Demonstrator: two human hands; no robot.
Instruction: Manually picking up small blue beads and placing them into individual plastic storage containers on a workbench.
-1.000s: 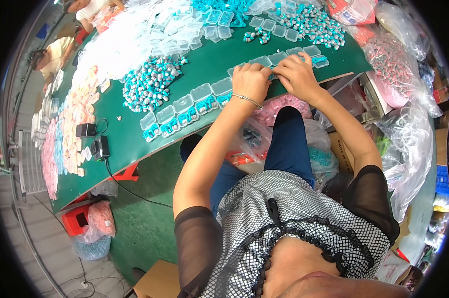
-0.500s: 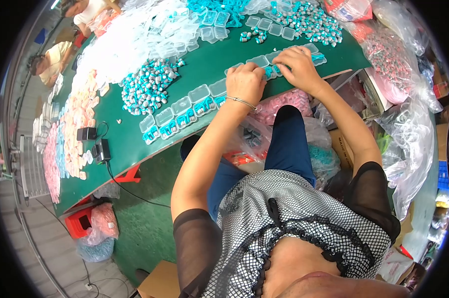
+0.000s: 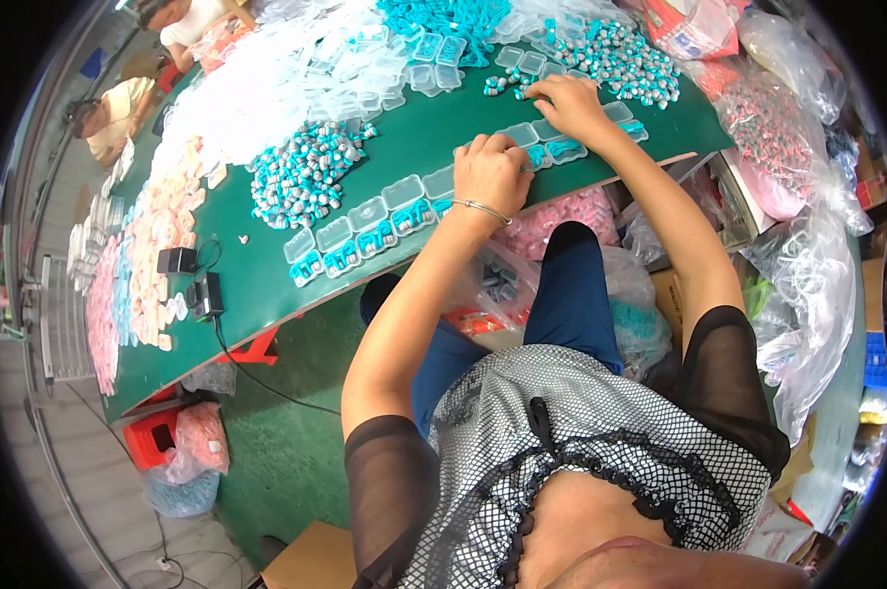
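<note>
A row of clear hinged plastic boxes, lids up, lies along the near edge of the green table, with teal pieces and striped grey parts inside. My left hand is curled over the middle of this row; its fingertips and whatever they grip are hidden. Beyond the row, my right hand reaches toward a small cluster of teal-and-grey capsule-shaped pieces. Its thumb and fingers look apart, with nothing visible between them. More boxes with teal contents continue below my right wrist.
Heaps of teal-and-grey pieces lie left and far right. Clear empty boxes and teal parts pile at the back. Black adapters with a cable sit left. Filled bags stand right. Two people are at far left.
My right hand has left the box row and moved up and left to the small cluster of pieces. My left hand stays at the row. The view has shifted slightly.
</note>
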